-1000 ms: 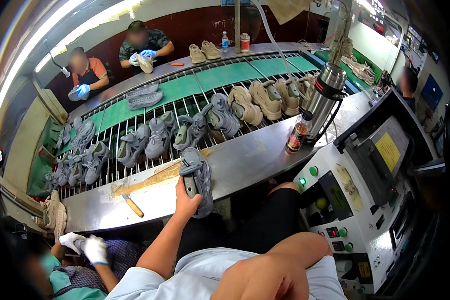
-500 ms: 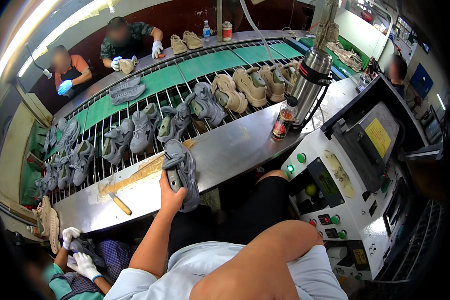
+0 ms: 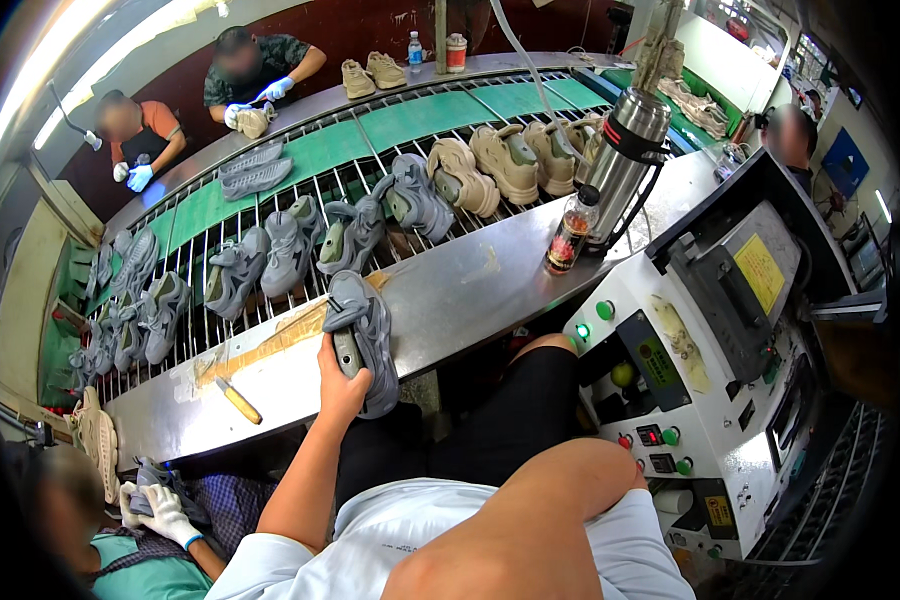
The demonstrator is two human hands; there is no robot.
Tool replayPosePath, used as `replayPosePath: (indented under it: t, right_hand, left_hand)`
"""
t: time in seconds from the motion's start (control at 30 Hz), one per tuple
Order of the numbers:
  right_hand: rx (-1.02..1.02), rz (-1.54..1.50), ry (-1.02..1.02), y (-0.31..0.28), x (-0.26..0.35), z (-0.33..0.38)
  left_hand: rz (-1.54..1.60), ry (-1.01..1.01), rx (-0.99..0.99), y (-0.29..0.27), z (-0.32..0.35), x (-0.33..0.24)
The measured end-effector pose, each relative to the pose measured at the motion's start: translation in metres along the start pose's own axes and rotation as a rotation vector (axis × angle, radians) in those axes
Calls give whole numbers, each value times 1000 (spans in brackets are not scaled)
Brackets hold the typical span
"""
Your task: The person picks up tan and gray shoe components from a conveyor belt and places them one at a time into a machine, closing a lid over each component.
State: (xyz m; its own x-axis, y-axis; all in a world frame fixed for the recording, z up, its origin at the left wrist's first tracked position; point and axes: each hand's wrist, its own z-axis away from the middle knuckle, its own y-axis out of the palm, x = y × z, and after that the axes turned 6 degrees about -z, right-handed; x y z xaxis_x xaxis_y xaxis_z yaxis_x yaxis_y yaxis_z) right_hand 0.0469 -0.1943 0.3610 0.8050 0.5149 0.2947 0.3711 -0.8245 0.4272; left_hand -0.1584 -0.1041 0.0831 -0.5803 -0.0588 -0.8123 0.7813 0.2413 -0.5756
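Note:
My left hand is wrapped round the heel end of a grey sneaker with an olive-green shoe last inside it. The sneaker is held over the near edge of the metal ledge. My right arm is bent across my front, and its hand does not show. On the ledge, left of the sneaker, lies a knife with a yellow handle.
A roller conveyor with several grey sneakers and beige sneakers runs beyond the ledge. A steel thermos and a drink bottle stand at right, near a control machine. A gloved co-worker sits at lower left; two others work across.
The sneaker in my left hand has shifted very slightly. Across the conveyor, a co-worker's gloved hand has moved toward a beige shoe. The co-worker at lower left has leaned further into view.

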Motion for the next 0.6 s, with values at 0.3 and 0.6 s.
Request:
replayPosePath:
  t: [0.3, 0.6]
  right_hand:
    - [-50, 4, 11, 4, 0, 2]
    - [-1, 96, 79, 3, 7, -2]
  left_hand:
    - [7, 8, -10, 0, 1, 5]
    - [-2, -8, -3, -4, 2, 3]
